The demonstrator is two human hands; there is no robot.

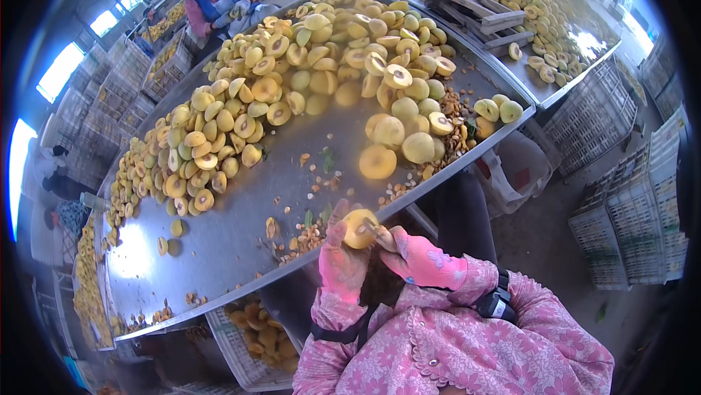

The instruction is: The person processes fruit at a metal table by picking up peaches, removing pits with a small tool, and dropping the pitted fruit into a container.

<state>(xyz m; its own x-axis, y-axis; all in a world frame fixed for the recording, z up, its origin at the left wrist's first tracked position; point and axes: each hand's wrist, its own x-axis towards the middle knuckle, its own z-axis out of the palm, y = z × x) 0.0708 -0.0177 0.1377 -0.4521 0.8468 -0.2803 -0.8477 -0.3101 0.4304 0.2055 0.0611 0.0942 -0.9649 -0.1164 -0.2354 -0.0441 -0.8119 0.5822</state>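
Observation:
Over the near edge of the metal table [257,285], my left hand [342,258], in a pink glove, holds a halved yellow peach [356,230] with its cut face up. My right hand [413,255], also in a pink glove, is closed on a small tool whose tip meets the middle of the peach half; its handle is mostly hidden by my fingers. Beyond my hands a large heap of halved peaches [263,91] spreads over the table. Loose pits and scraps [309,239] lie by the edge near my left hand, and more pits [454,115] are piled at the right.
A plastic crate [241,340] of peach halves stands under the table edge. Stacked crates [635,214] and a white bag [515,176] are on the right. Another metal table [580,80] bears peaches and wooden slats [482,11]. A gloved co-worker [219,1] sits across the table.

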